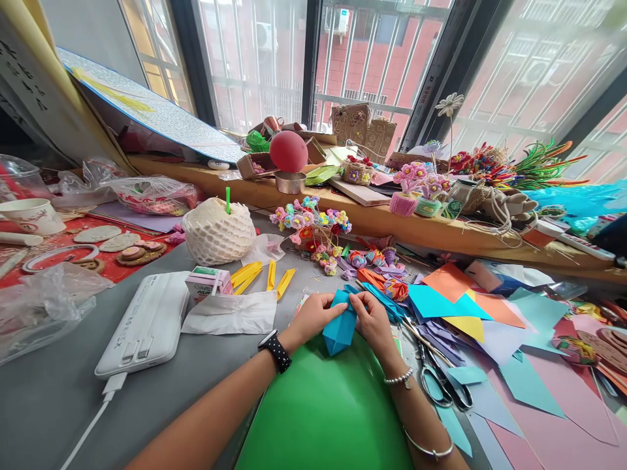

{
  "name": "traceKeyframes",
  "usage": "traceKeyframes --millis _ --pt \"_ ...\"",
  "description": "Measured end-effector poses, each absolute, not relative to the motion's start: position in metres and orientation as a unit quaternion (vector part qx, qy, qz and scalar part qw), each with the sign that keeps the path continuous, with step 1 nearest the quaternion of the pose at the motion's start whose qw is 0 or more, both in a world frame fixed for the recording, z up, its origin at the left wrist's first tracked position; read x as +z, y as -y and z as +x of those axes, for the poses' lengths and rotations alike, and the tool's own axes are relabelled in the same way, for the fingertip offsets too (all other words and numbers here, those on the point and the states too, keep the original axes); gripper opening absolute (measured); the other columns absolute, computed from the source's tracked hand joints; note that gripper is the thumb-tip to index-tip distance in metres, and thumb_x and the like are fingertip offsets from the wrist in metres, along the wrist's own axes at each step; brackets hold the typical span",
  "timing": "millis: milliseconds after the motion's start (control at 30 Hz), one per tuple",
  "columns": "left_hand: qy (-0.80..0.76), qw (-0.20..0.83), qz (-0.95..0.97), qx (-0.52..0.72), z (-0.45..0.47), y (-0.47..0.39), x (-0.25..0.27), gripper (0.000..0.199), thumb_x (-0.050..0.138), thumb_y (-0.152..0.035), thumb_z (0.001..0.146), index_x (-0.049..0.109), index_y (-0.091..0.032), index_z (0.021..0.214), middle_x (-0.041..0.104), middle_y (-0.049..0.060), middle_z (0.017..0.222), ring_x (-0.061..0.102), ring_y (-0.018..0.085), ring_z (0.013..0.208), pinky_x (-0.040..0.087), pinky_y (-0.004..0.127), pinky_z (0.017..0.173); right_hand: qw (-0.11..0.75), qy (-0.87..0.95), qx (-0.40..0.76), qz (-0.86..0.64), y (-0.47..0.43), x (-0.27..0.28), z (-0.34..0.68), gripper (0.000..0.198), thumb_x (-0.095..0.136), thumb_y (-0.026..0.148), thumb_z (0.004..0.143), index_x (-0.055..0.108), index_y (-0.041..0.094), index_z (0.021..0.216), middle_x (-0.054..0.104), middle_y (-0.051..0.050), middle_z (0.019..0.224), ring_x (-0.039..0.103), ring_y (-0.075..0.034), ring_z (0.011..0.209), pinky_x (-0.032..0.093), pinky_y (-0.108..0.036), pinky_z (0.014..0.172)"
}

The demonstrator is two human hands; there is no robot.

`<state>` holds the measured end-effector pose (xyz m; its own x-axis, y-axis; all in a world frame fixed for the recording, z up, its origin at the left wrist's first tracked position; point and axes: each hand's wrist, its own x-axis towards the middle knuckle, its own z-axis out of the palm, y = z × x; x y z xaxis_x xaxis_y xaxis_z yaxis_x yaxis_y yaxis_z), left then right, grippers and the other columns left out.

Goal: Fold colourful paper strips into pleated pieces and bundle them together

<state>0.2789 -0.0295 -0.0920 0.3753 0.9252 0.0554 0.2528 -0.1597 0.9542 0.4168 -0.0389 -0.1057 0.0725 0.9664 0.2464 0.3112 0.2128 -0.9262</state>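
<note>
A piece of folded blue paper [339,331] is held up in front of me, creased into flat panels with a pointed lower end. On its left edge, the fingers and thumb of my left hand [318,314] close on it. My right hand [368,320] pinches the same paper at its upper right. Below both hands lies a smooth green surface [328,411]. More folded blue strips [385,303] rest just behind my right hand. Scissors [441,378] lie to the right of my right wrist.
Coloured paper sheets [519,385] cover the right side. Folded yellow strips [246,277], a drink carton [209,282] and a white power bank [144,323] with a cable lie left. Behind stand a net-wrapped coconut [219,232], crocheted flowers [313,225] and a crowded window ledge [362,207].
</note>
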Motion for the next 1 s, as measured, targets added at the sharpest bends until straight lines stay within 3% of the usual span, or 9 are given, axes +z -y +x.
traceKeyframes --millis 167,367,467,667,900,1000 --pt "-0.428 0.452 0.699 0.352 0.2788 0.0300 -0.0915 0.029 0.044 -0.038 0.071 0.056 -0.011 0.070 0.053 0.001 0.063 0.044 0.011 0.059 0.035 0.020 0.053 0.448 0.669 0.213 -0.553 0.0403 -0.1034 0.4143 0.030 0.037 0.041 0.078 0.041 0.018 0.058 0.040 0.002 0.056 0.039 -0.012 0.053 0.029 -0.024 0.052" --pt "-0.418 0.479 0.686 0.353 0.2800 0.0306 -0.0917 0.030 0.043 -0.039 0.071 0.055 -0.012 0.072 0.052 0.001 0.064 0.043 0.011 0.059 0.035 0.019 0.052 0.430 0.680 0.176 -0.567 0.0412 -0.1046 0.4137 0.036 0.033 0.040 0.080 0.029 0.019 0.051 0.032 0.003 0.050 0.032 -0.011 0.049 0.024 -0.024 0.049" --pt "-0.426 0.483 0.680 0.350 0.2797 0.0295 -0.0930 0.031 0.043 -0.040 0.071 0.054 -0.012 0.070 0.051 0.000 0.061 0.043 0.010 0.057 0.035 0.020 0.050 0.433 0.670 0.205 -0.566 0.0407 -0.1061 0.4150 0.038 0.036 0.042 0.078 0.028 0.019 0.049 0.030 0.004 0.048 0.030 -0.011 0.047 0.022 -0.024 0.047" --pt "-0.487 0.437 0.658 0.373 0.2773 0.0254 -0.0939 0.032 0.047 -0.043 0.067 0.054 -0.012 0.068 0.051 0.000 0.059 0.044 0.012 0.058 0.035 0.020 0.051 0.456 0.629 0.372 -0.508 0.0387 -0.1086 0.4145 0.028 0.040 0.043 0.075 0.041 0.019 0.061 0.037 0.004 0.050 0.038 -0.012 0.048 0.030 -0.022 0.044" --pt "-0.478 0.440 0.662 0.375 0.2774 0.0255 -0.0941 0.035 0.047 -0.046 0.066 0.055 -0.012 0.068 0.052 0.000 0.058 0.045 0.012 0.057 0.036 0.020 0.052 0.450 0.626 0.349 -0.532 0.0396 -0.1086 0.4136 0.037 0.037 0.043 0.077 0.036 0.019 0.049 0.040 0.003 0.045 0.038 -0.010 0.044 0.029 -0.022 0.043" --pt "-0.474 0.444 0.664 0.370 0.2768 0.0258 -0.0933 0.035 0.047 -0.046 0.066 0.056 -0.012 0.068 0.053 0.000 0.058 0.045 0.012 0.057 0.036 0.020 0.051 0.470 0.621 0.343 -0.526 0.0393 -0.1078 0.4153 0.034 0.042 0.043 0.074 0.043 0.017 0.052 0.044 0.002 0.049 0.041 -0.011 0.047 0.032 -0.022 0.046"
